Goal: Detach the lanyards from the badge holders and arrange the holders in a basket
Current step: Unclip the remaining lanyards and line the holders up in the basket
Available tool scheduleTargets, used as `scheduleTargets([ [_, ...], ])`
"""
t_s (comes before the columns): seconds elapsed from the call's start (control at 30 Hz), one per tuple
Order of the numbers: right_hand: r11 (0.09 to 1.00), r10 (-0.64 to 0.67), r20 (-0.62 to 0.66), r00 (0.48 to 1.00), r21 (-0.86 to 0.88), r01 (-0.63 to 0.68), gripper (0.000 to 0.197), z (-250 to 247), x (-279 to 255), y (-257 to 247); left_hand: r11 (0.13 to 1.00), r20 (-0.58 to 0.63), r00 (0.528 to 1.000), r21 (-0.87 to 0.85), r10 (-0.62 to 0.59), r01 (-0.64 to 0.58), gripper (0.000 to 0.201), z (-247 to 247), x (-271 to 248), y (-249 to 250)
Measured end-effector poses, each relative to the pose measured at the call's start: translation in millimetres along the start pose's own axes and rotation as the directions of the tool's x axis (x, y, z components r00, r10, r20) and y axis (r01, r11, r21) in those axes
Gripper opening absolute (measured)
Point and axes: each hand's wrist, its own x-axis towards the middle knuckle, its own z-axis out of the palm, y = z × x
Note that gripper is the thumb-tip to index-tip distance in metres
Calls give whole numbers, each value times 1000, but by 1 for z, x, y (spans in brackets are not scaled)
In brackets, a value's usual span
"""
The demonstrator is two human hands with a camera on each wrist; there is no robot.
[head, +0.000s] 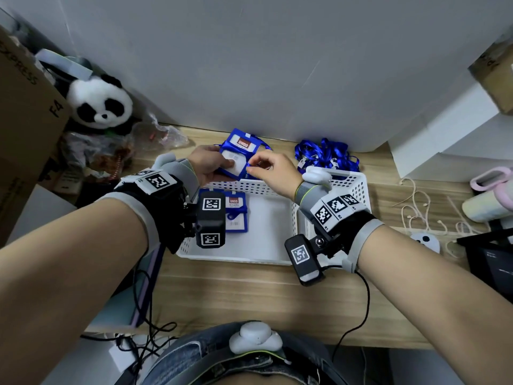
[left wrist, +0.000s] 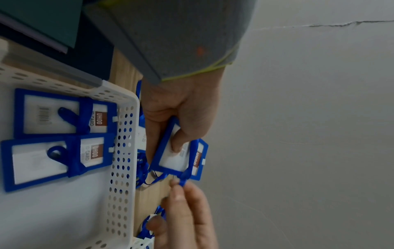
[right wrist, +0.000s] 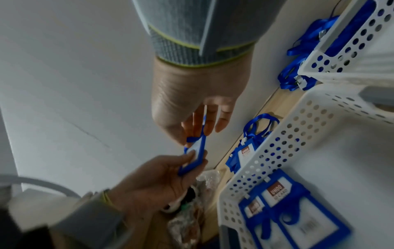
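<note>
Gripping a blue badge holder [head: 232, 162] above the far rim of a white perforated basket [head: 261, 187], the left hand [head: 206, 165] is seen with its thumb pressed flat on the holder's clear window and its fingers curled beneath the frame. The holder is held tilted, its white card insert showing, with a blue strap [left wrist: 183, 178] at its edge toward the right hand. Just right of it, that strap is pinched between the thumb and forefinger of the right hand [head: 270, 169], the remaining fingers loosely bent. Behind the held holder, a second badge holder [head: 243, 143] marked UHOO is seen lying on the wooden desk [head: 249, 295] with its lanyard attached. Beneath the left wrist, two blue holders [left wrist: 57, 134] are laid side by side in the basket, partly hidden in the head view by the wrist camera. Left of the left hand, a toy panda [head: 101, 104] is propped beside a cardboard box [head: 25, 112]. Beyond the right hand, a heap of blue lanyards [head: 324, 154] is piled behind a second white basket [head: 352, 182].
</note>
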Motion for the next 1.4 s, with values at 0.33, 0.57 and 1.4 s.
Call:
scheduleTargets([
  [0.33, 959, 274, 116, 955, 45, -280, 15, -10, 0, 10, 986, -48, 995, -139, 90, -96, 41, 5, 9, -10],
  [0.57, 878, 397, 23, 917, 282, -387, 42, -10, 10, 8, 987, 16, 993, -114, 113, -110, 31, 9, 13, -9],
  [1.4, 598, 783, 218, 583, -8, -801, 14, 27, -6, 84, 861, -125, 948, 397, -293, 319, 41, -5, 52, -75],
])
